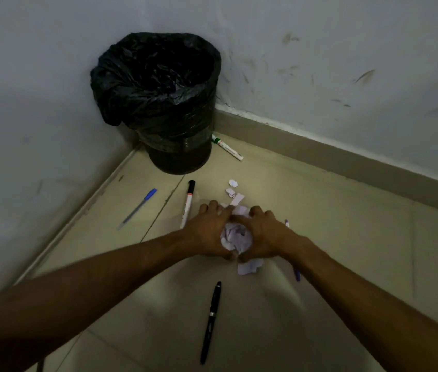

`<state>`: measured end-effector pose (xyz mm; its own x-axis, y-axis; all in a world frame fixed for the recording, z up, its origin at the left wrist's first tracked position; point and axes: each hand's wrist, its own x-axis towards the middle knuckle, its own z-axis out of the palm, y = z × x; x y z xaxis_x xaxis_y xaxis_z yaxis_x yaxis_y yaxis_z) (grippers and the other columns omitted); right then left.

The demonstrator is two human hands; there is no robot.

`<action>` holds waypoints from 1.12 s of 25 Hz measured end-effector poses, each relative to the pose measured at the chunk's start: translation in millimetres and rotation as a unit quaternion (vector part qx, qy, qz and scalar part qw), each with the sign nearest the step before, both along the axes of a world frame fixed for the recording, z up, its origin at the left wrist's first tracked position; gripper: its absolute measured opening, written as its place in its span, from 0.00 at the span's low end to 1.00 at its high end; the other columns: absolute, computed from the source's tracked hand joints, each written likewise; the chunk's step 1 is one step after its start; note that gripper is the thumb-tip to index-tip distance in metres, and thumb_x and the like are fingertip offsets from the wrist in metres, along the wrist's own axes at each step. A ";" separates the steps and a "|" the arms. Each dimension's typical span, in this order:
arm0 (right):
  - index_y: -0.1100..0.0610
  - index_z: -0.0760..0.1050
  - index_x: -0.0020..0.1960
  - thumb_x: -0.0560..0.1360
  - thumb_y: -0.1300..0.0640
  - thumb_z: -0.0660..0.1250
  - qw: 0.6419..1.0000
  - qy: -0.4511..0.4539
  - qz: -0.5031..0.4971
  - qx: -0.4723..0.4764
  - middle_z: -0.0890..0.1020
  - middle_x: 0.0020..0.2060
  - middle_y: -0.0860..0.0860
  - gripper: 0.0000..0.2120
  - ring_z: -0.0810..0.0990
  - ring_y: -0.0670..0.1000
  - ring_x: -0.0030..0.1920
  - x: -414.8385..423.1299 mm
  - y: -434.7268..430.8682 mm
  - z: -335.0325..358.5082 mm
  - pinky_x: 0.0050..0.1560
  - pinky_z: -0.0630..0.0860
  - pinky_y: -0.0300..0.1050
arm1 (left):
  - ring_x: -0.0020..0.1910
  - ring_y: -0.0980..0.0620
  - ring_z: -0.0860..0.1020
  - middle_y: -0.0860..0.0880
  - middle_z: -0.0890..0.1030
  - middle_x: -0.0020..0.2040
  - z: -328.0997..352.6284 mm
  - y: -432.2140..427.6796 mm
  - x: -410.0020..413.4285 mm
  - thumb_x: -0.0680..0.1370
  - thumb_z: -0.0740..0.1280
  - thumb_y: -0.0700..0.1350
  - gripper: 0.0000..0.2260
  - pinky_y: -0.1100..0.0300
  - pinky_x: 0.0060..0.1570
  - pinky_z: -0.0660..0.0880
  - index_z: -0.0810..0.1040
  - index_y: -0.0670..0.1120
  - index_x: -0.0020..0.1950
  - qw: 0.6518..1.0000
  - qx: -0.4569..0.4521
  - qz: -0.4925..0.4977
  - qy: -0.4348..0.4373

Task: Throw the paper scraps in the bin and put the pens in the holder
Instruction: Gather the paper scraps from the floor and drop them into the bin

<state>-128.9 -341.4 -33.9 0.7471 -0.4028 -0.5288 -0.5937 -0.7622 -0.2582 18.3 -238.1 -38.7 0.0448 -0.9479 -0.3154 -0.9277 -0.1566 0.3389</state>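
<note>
A bunch of crumpled white paper scraps [236, 235] lies on the floor, cupped between my left hand [208, 230] and my right hand [263, 234]. More scraps [232, 187] lie loose just beyond my fingers, and one piece [250, 265] sticks out under my thumbs. The black bin [158, 103], lined with a black bag, stands in the corner. Pens lie scattered: a blue pen [138, 208] at left, a black-capped marker [187, 204] beside my left hand, a green-capped marker [227, 147] by the bin, a black pen [210, 322] in front, a purple pen [296, 272] partly under my right wrist.
Two scuffed white walls [347, 63] meet behind the bin, with a beige skirting [320, 154] along the right one. The floor [347, 251] is pale tile. No pen holder is in view.
</note>
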 end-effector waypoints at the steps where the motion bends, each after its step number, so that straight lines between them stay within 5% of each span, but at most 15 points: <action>1: 0.45 0.58 0.76 0.67 0.42 0.75 1.000 -0.014 -0.009 -0.014 0.65 0.67 0.57 0.44 0.66 0.61 0.65 -1.7 4.9 -6.0 0.64 0.70 0.54 | 0.65 0.43 0.66 0.44 0.66 0.68 -2.3 0.8 -2.8 0.66 0.76 0.59 0.39 0.51 0.64 0.65 0.64 0.50 0.73 1.000 0.007 0.019 0.010; 5: 0.53 0.74 0.66 0.76 0.53 0.67 0.992 -0.105 -0.051 -0.057 0.74 0.59 0.58 0.19 0.76 0.57 0.56 -7.5 14.7 -22.0 0.53 0.73 0.42 | 0.53 0.48 0.74 0.45 0.72 0.57 -11.7 13.0 -0.6 0.74 0.70 0.48 0.13 0.55 0.57 0.73 0.78 0.48 0.58 0.996 -0.035 0.060 0.061; 8: 0.58 0.83 0.51 0.72 0.63 0.70 0.959 -0.231 -0.163 0.017 0.82 0.47 0.56 0.08 0.81 0.54 0.46 -18.4 17.0 -23.3 0.41 0.68 0.30 | 0.52 0.50 0.76 0.46 0.75 0.54 -12.8 22.7 4.0 0.76 0.69 0.44 0.07 0.57 0.57 0.72 0.80 0.46 0.53 0.991 -0.063 0.093 0.071; 11: 0.56 0.84 0.43 0.71 0.67 0.69 0.865 -0.360 -0.326 0.126 0.85 0.39 0.49 0.08 0.83 0.47 0.40 -27.5 19.0 -9.8 0.41 0.76 0.33 | 0.50 0.51 0.75 0.45 0.78 0.51 -4.8 23.3 5.7 0.75 0.71 0.44 0.08 0.59 0.52 0.71 0.81 0.43 0.52 0.972 -0.126 0.152 0.124; 14: 0.61 0.83 0.49 0.73 0.67 0.70 0.744 -0.409 -0.458 0.264 0.85 0.40 0.55 0.06 0.82 0.50 0.38 -22.5 19.6 17.0 0.38 0.79 0.39 | 0.48 0.55 0.75 0.49 0.79 0.50 24.3 18.4 2.8 0.74 0.73 0.45 0.10 0.62 0.49 0.71 0.81 0.45 0.54 0.941 -0.187 0.226 0.170; 16: 0.60 0.83 0.49 0.73 0.66 0.72 0.714 -0.428 -0.469 0.293 0.84 0.39 0.56 0.06 0.82 0.52 0.39 -12.5 12.1 38.7 0.43 0.80 0.44 | 0.46 0.54 0.78 0.50 0.80 0.47 54.3 9.1 6.4 0.74 0.73 0.45 0.09 0.61 0.46 0.74 0.81 0.45 0.52 0.919 -0.235 0.261 0.178; 20: 0.60 0.82 0.51 0.73 0.66 0.72 0.684 -0.477 -0.433 0.343 0.84 0.39 0.55 0.08 0.82 0.51 0.37 23.9 -6.7 108.4 0.45 0.82 0.46 | 0.44 0.55 0.80 0.52 0.82 0.46 128.7 -13.4 47.5 0.71 0.75 0.49 0.10 0.64 0.42 0.75 0.82 0.49 0.50 0.870 -0.348 0.302 0.178; 25: 0.62 0.81 0.52 0.73 0.64 0.73 0.717 -0.511 -0.344 0.326 0.84 0.37 0.55 0.09 0.83 0.50 0.35 82.0 -32.6 185.2 0.39 0.81 0.42 | 0.44 0.56 0.76 0.52 0.81 0.45 212.6 -42.6 119.4 0.72 0.75 0.47 0.09 0.70 0.42 0.66 0.83 0.46 0.49 0.829 -0.434 0.333 0.118; 28: 0.63 0.81 0.52 0.72 0.65 0.73 0.736 -0.524 -0.318 0.288 0.83 0.38 0.57 0.09 0.82 0.51 0.35 126.9 -57.2 220.0 0.36 0.79 0.40 | 0.45 0.53 0.76 0.46 0.82 0.50 232.9 -69.9 162.5 0.73 0.72 0.42 0.10 0.67 0.42 0.67 0.82 0.41 0.53 0.860 -0.358 0.357 0.069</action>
